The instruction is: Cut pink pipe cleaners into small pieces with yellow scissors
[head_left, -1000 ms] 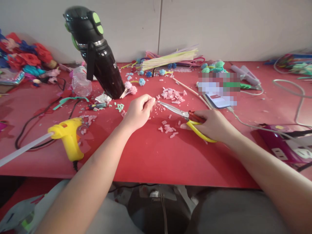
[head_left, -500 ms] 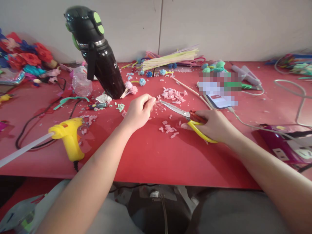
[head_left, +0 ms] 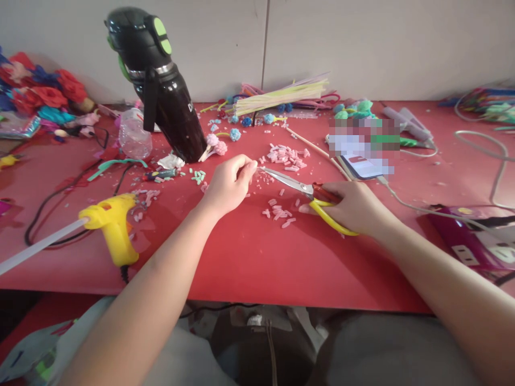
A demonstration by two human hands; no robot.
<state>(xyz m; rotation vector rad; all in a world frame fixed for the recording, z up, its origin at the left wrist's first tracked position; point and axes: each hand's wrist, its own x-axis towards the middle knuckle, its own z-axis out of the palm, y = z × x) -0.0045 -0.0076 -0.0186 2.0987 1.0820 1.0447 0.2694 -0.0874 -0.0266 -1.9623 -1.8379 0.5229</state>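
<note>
The person's left hand (head_left: 231,185) and right hand (head_left: 356,206) are both bare, with slim wrists. The left forearm (head_left: 161,273) and right forearm (head_left: 438,273) are bare as well, smooth and slender, widening evenly from the wrist towards the elbow. Along the bottom edge, plain, matte grey cloth (head_left: 189,356) covers the left leg, and darker-looking, shaded grey cloth (head_left: 386,348) covers the right leg. Both stretches of fabric have softly rounded outlines and one even tone, and are too blurred to show their weave or seams.
</note>
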